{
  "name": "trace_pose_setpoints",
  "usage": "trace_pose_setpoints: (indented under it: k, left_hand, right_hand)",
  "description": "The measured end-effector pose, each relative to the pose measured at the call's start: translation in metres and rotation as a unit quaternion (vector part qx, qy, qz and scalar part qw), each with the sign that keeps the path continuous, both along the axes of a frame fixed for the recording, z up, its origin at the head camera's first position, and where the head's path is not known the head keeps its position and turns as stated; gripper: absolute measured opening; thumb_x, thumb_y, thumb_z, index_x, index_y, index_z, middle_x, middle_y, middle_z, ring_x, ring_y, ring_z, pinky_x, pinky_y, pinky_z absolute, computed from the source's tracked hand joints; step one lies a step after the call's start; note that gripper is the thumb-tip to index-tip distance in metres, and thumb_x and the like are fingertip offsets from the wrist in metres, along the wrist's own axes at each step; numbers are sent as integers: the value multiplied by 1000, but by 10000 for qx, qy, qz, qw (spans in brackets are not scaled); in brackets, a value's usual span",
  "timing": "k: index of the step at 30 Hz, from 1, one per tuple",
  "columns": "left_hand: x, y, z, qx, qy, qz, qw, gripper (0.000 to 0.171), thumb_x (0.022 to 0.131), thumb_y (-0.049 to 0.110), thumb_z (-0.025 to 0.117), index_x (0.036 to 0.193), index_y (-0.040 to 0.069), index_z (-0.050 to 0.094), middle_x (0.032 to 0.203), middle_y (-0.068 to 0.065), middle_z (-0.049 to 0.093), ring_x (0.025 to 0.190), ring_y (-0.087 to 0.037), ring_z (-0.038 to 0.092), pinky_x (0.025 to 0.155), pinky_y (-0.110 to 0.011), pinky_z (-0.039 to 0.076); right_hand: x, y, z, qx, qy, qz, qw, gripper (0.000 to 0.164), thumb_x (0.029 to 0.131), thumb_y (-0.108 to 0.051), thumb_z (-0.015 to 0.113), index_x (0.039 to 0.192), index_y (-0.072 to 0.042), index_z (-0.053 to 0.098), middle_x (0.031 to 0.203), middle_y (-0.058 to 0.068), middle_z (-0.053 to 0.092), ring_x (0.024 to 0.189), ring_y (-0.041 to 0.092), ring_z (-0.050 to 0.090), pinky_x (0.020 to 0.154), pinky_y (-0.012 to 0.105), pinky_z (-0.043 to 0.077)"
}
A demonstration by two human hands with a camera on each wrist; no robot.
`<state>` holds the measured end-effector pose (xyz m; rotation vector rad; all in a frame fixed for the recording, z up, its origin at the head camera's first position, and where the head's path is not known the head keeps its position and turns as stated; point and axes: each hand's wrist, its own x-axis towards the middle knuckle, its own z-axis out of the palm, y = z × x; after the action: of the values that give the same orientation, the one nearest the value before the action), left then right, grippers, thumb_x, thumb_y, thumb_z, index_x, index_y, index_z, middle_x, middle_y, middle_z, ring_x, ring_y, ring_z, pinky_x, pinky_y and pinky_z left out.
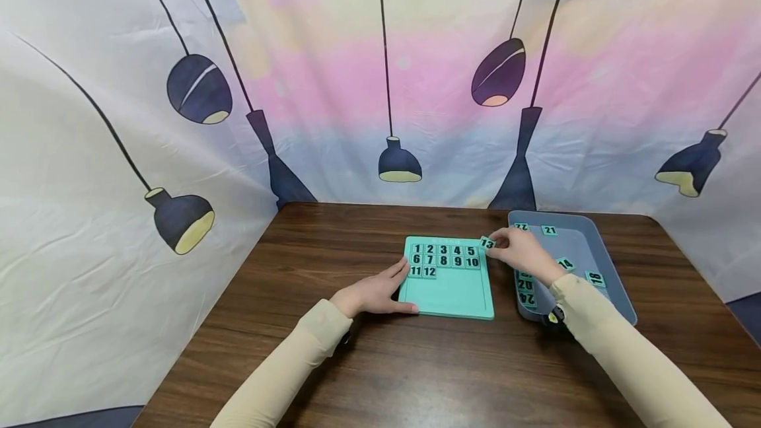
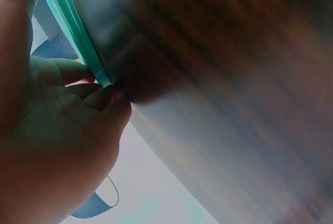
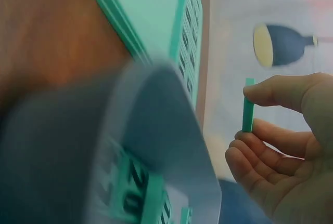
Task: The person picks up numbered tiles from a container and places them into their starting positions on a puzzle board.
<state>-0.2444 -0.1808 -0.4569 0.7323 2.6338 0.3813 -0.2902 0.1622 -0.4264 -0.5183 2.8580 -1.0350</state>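
A teal number board (image 1: 452,292) lies on the table, with tiles 1 to 12 set in rows from its upper left. My left hand (image 1: 378,290) rests at the board's left side, thumb on the lower left corner and fingers touching the edge; the left wrist view also shows this hand (image 2: 62,125) against the board's rim (image 2: 78,26). Between thumb and fingertips my right hand (image 1: 522,253) pinches number tile 13 (image 1: 487,243) above the board's upper right corner. The right wrist view shows that tile (image 3: 248,107) edge-on.
A grey-blue tray (image 1: 618,296) stands right of the board, under my right forearm. Loose number tiles lie in it, among them 21 (image 1: 549,230), 18 (image 1: 594,278), 14 (image 1: 565,263) and 20 (image 1: 526,285). A patterned cloth (image 1: 345,84) hangs behind the wooden table (image 1: 333,236).
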Motion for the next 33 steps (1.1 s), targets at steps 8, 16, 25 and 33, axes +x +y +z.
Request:
trace_pose_setpoints:
  k: [8, 16, 25, 33]
  left_hand:
    - [-2, 1, -1, 55, -20, -27, 10000, 103, 92, 71, 54, 164, 14, 5, 170, -2, -5, 153, -22, 18, 115, -43, 32]
    - [-2, 0, -1, 30, -5, 39, 10000, 104, 92, 73, 53, 164, 15, 6, 170, -2, -4, 153, -22, 18, 115, -43, 33]
    - [-3, 1, 0, -8, 36, 35, 10000, 104, 92, 72, 54, 164, 15, 6, 170, -1, -4, 153, -21, 16, 116, -43, 32]
    - [-4, 0, -3, -27, 37, 23, 10000, 105, 91, 73, 53, 164, 15, 5, 170, -2, -5, 152, -22, 18, 115, -43, 33]
  right_hand:
    - [24, -28, -7, 133, 198, 493, 9985, 37, 95, -18, 71, 125, 4, 66, 116, 16, 67, 97, 27, 62, 80, 44, 52]
    - [37, -40, -20, 326, 178, 683, 9970, 32, 92, -17, 76, 118, 0, 71, 111, 11, 67, 93, 24, 63, 76, 40, 54]
    - [42, -48, -32, 736, 392, 874, 9927, 27, 88, -16, 79, 110, -2, 74, 98, 5, 66, 88, 20, 63, 74, 39, 54]
    - [40, -62, -38, 765, 414, 831, 9927, 27, 89, -14, 78, 113, -2, 73, 90, 2, 62, 77, 14, 54, 68, 36, 48]
